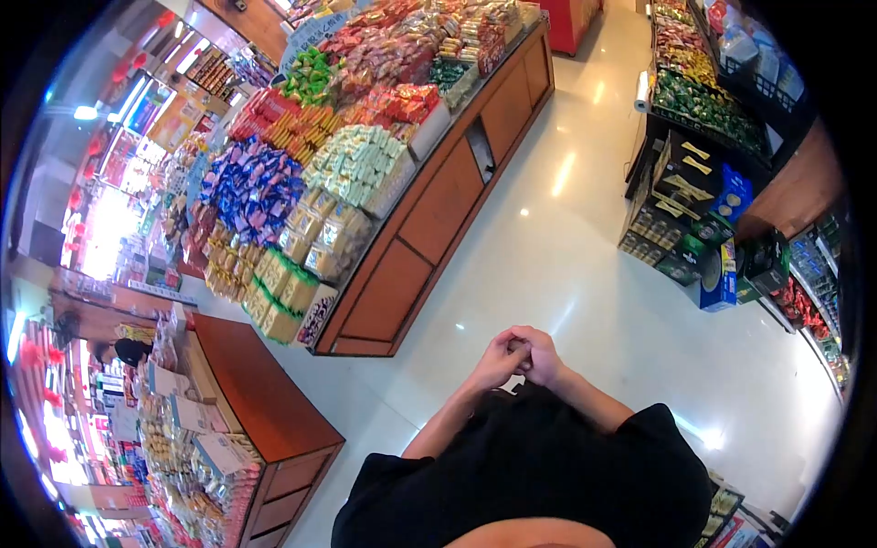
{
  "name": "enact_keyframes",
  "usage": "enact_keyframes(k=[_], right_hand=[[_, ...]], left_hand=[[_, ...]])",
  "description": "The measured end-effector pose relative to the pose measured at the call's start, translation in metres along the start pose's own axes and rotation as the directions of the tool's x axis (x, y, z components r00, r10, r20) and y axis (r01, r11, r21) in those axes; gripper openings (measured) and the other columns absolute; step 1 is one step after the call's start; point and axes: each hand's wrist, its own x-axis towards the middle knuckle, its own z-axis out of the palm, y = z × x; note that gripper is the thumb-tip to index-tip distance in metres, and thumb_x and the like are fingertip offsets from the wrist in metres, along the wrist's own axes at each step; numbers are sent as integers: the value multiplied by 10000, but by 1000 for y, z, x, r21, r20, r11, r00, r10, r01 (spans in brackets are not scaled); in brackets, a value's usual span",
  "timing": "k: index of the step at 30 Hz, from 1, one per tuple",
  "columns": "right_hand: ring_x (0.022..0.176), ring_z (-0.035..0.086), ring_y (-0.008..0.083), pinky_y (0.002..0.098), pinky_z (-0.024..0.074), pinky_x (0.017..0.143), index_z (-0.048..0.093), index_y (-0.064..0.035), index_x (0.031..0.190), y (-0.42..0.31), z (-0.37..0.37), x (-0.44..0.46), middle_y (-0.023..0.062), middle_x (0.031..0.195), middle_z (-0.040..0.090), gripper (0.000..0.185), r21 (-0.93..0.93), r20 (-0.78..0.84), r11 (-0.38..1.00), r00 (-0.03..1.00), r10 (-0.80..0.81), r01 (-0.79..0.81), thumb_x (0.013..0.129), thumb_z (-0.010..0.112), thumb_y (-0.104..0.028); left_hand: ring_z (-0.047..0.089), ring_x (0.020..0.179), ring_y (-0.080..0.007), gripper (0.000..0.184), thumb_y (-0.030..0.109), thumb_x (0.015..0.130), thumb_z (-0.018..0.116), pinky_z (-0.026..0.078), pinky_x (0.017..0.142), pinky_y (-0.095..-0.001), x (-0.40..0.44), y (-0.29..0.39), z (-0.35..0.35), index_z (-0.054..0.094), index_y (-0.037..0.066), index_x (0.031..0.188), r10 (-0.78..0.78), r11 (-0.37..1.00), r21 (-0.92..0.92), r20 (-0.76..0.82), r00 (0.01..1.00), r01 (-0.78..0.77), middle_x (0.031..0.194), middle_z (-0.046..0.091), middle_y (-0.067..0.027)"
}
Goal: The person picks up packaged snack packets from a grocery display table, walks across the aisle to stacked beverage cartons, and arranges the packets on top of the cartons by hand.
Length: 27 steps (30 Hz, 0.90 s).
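My left hand (pixel 498 362) and my right hand (pixel 541 354) are clasped together in front of my black shirt (pixel 521 466), above the shiny pale floor. The fingers of both are folded in against each other. Whether anything small lies between them is hidden. Neither hand touches any goods. Nearest to them is the corner of a wooden display stand (pixel 388 301), up and to the left, heaped with wrapped sweets (pixel 251 187).
A second wooden counter (pixel 247 388) with packaged goods stands at the lower left. On the right are stacked dark boxes (pixel 681 187), a blue box (pixel 719 279) and a sweets shelf (pixel 699 100). Pale tiled floor (pixel 548 210) runs between the displays. A person's dark-haired head (pixel 132 352) shows far left.
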Motion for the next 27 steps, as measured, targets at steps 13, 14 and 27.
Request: enact_keyframes(k=[13, 14, 27], right_hand=[[389, 365, 104, 249, 273, 372, 644, 18, 811, -98, -21, 146, 35, 578, 517, 355, -165, -202, 986, 978, -52, 19, 876, 475, -288], [392, 368, 103, 250, 277, 373, 644, 18, 805, -113, -21, 162, 33, 576, 514, 349, -173, -205, 984, 975, -84, 48, 876, 475, -279], [589, 487, 55, 203, 386, 498, 581, 2, 962, -295, 13, 373, -5, 703, 537, 167, -629, -260, 689, 738, -623, 360, 850, 588, -122]], left_hand=[[536, 590, -69, 234, 234, 906, 581, 425, 501, -218, 159, 37, -72, 550, 32, 1018, -68, 989, 126, -30, 997, 71, 683, 566, -3], [536, 589, -68, 238, 235, 908, 580, 424, 502, -216, 181, 44, -79, 547, 32, 1028, -58, 989, 135, -14, 998, 59, 686, 566, -3], [531, 706, -81, 234, 58, 924, 467, 441, 578, -231, 421, 185, -160, 486, 32, 1156, 267, 964, 23, -24, 963, -266, 823, 571, -39]])
